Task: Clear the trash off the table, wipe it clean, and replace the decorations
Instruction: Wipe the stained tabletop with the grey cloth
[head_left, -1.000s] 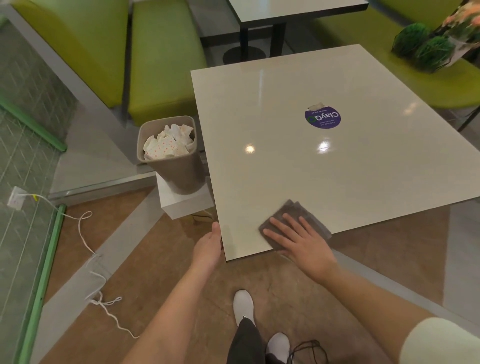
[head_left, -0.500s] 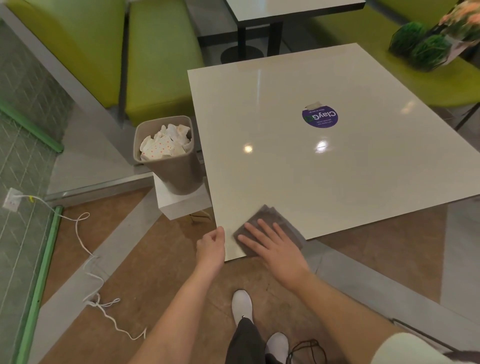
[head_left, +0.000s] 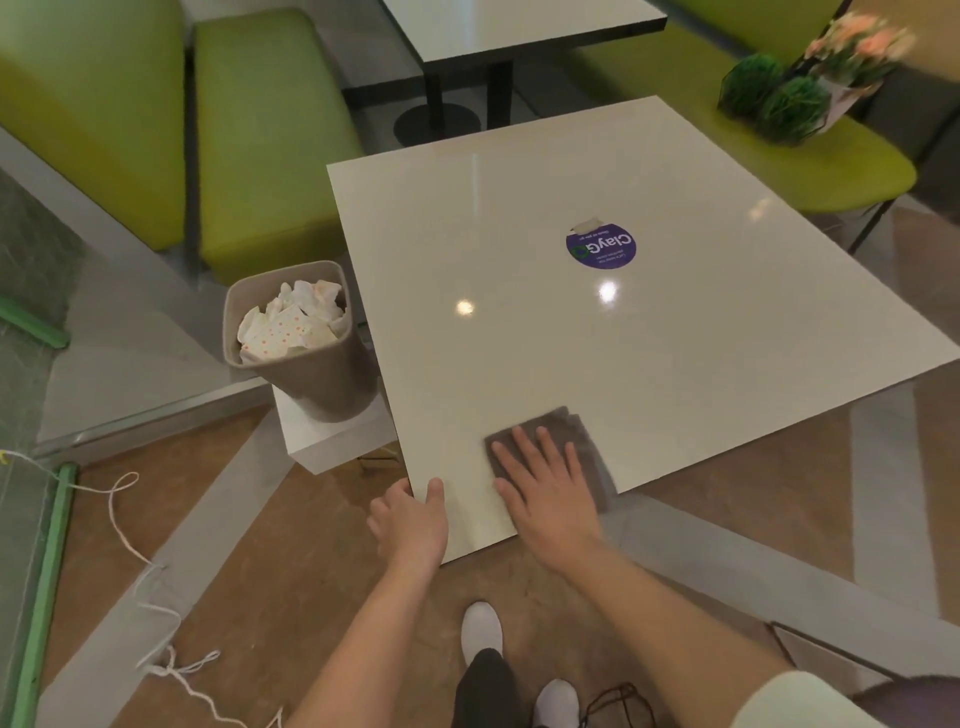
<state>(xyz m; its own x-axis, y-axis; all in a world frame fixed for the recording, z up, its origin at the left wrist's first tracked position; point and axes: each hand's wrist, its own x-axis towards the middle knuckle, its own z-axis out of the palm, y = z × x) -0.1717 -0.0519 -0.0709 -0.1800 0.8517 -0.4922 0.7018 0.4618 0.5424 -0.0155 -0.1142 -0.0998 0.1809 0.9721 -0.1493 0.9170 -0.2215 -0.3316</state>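
Observation:
A glossy white table (head_left: 597, 358) fills the middle of the view, with a round purple sticker (head_left: 601, 251) on it. My right hand (head_left: 545, 491) lies flat with spread fingers on a grey cloth (head_left: 569, 439) near the table's front corner. My left hand (head_left: 410, 522) grips the table's near left edge, thumb on top. A grey bin (head_left: 298, 340) full of crumpled paper trash stands left of the table. The decorations, two green ball plants (head_left: 771, 98) and a pink flower pot (head_left: 854, 49), sit on the green bench at the far right.
Green benches (head_left: 270, 130) stand behind and to the right of the table. A second table (head_left: 519, 21) is at the back. The bin rests on a white block (head_left: 337, 441). A white cord (head_left: 130, 545) trails over the brown floor at left.
My right hand has slid the cloth left along the front edge, then slightly back right. My left hand has shifted closer to the corner and now grips the edge.

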